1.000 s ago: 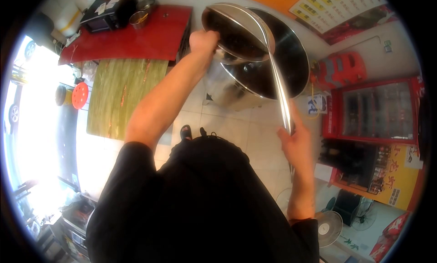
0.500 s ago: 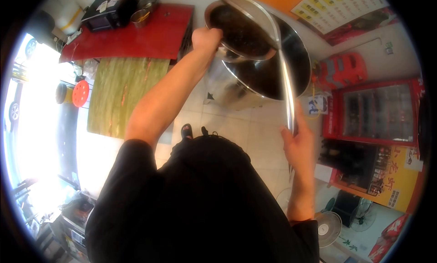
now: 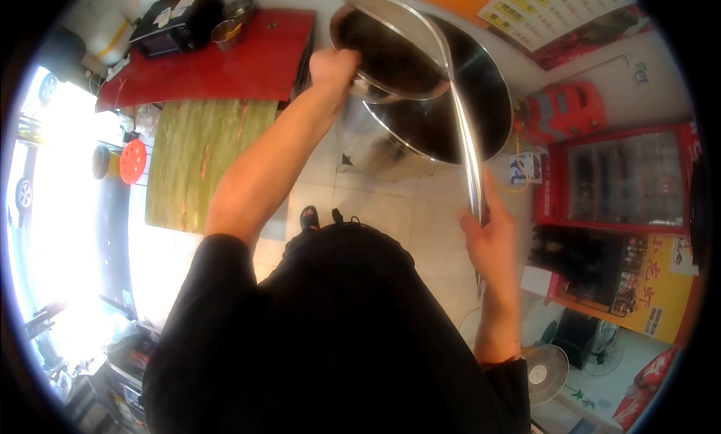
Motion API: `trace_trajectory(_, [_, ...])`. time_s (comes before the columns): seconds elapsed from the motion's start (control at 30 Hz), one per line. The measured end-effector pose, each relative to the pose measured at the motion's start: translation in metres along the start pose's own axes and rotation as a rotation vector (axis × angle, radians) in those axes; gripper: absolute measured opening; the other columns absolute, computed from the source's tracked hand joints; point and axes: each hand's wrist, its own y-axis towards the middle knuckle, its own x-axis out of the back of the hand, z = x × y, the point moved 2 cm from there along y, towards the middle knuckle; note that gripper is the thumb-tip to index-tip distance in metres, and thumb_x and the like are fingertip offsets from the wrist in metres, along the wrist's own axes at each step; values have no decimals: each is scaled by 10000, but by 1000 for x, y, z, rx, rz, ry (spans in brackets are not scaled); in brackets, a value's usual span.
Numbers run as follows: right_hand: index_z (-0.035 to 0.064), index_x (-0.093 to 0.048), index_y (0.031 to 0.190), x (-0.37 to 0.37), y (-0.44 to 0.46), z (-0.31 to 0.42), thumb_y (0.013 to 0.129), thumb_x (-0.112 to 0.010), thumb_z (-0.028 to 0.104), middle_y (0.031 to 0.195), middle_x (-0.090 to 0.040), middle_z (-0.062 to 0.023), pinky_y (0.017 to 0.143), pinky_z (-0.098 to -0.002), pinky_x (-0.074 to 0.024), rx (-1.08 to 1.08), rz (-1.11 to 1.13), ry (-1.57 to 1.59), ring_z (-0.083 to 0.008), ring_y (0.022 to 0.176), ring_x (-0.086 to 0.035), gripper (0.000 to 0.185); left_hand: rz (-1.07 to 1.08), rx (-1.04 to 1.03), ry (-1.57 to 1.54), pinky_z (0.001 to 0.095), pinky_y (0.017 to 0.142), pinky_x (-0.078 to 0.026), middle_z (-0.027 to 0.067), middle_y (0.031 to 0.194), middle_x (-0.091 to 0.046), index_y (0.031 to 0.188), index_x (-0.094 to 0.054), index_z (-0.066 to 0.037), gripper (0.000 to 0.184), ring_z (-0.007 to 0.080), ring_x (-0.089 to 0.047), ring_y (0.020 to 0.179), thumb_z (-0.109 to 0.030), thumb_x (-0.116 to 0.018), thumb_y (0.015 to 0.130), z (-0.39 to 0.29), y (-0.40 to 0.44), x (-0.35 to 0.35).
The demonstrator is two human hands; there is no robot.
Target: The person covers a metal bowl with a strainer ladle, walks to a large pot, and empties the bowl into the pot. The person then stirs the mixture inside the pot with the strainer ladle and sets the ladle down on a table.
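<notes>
The left hand (image 3: 334,66)'s fingers close on a metal basin (image 3: 373,89)'s left rim; the right hand (image 3: 492,240)'s wrap a long-handled tool (image 3: 468,150), tilted over it. The basin, overlapping the large pot (image 3: 490,67)'s left side, already holds dark contents (image 3: 373,46); how much remains unmoved, I cannot tell.

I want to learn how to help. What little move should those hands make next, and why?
Maybe the right hand should tip the long spoon a bit more: its round end is tilted over the bowl, and the left hand grips the bowl. I can't tell if the spoon holds anything.
</notes>
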Motion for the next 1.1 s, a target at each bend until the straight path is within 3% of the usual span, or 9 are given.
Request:
trace_trajectory(0.17, [62, -384, 1613, -5, 2, -7, 872, -670, -31, 740, -561, -76, 601, -268, -439, 151, -78, -112, -120, 625, -475, 800, 32, 9, -23, 376, 544, -445, 95, 730, -651, 822, -669, 1, 49, 202, -595, 603, -39, -690, 804, 0, 3, 3])
trace_trajectory(0.37, [62, -380, 1620, 1, 11, -5, 894, -657, -21, 752, -587, -30, 548, -237, -417, -88, 23, 116, -98, 552, -466, 781, 30, 36, -21, 379, 572, -476, 94, 726, -649, 841, -670, 15, 80, 207, -600, 616, -49, -703, 805, -4, 2, 3])
trace_trajectory(0.63, [41, -308, 1618, 32, 8, -55, 1002, -580, 144, 845, -546, -57, 390, -237, -419, -293, 69, 1146, -94, 443, -483, 681, 94, 45, 37, 401, 626, -601, 101, 799, -626, 896, -607, -3, 140, 254, -670, 699, -57, -717, 829, -4, 28, 29])
trace_trajectory(0.67, [36, -305, 1615, 32, 6, -65, 1022, -558, 162, 871, -545, -71, 381, -243, -429, -264, 105, 1383, -96, 442, -479, 657, 68, 36, -5, 368, 551, -498, 99, 747, -625, 836, -621, 6, 125, 216, -608, 623, -28, -733, 790, 2, 36, 33])
trace_trajectory(0.7, [17, -303, 1604, 34, 6, -70, 1044, -523, 199, 889, -540, -81, 377, -248, -448, -240, 146, 1510, -100, 452, -484, 629, 79, 53, -35, 358, 570, -510, 91, 746, -623, 852, -623, 3, 126, 207, -611, 637, -37, -730, 800, -2, 31, 34])
trace_trajectory(0.87, [-40, -386, 1526, 50, 29, -91, 1028, -520, 208, 887, -562, -89, 407, -274, -454, -334, 34, 1389, -119, 500, -519, 572, 39, 83, 32, 337, 560, -505, 47, 717, -580, 818, -620, -39, 127, 174, -596, 633, -62, -744, 812, 1, 31, 44])
trace_trajectory(0.93, [-42, -442, 1477, 60, 52, -108, 1016, -529, 203, 859, -568, -83, 429, -304, -455, -523, -3, 1042, -133, 511, -531, 529, -17, 67, 31, 331, 554, -516, 32, 715, -576, 821, -629, -55, 131, 162, -591, 624, -54, -757, 792, 14, 43, 49])
trace_trajectory(0.97, [-22, -549, 1295, 62, 66, -112, 1007, -565, 216, 792, -556, -64, 439, -321, -452, -555, -41, 908, -138, 505, -536, 374, -18, 82, 18, 330, 581, -536, 36, 747, -599, 867, -644, -43, 123, 163, -607, 646, -47, -746, 799, 15, 40, 50])
trace_trajectory(1.1, [19, -566, 1029, 67, 153, -186, 998, -640, 246, 728, -548, -38, 415, -339, -455, -603, 122, 493, -147, 472, -536, 240, -55, 87, -16, 332, 655, -582, 52, 873, -663, 1034, -668, -5, 213, 166, -654, 736, -17, -708, 825, 6, 21, 39])
